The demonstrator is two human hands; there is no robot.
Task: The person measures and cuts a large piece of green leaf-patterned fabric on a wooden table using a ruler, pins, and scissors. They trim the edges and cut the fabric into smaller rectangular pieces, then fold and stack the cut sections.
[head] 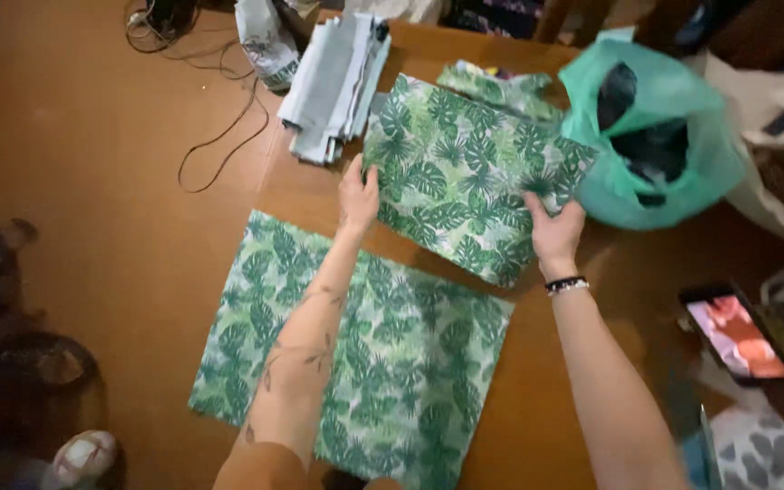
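A square piece of leaf-print fabric, green on white, is held flat and slightly skewed over the far part of the wooden table, gripped at its near-left edge and its near-right edge. A larger piece of the same print is spread flat nearer, its left part overhanging the table edge.

Lower leaf-print cloth: near edge cut off at 6 o'clock, a middle strip hidden under the left forearm. Green bag at 2 o'clock: blurred, dark contents unidentifiable; its lower left is covered by the upper leaf-print cloth. Phone at 4 o'clock: screen image too small to tell.
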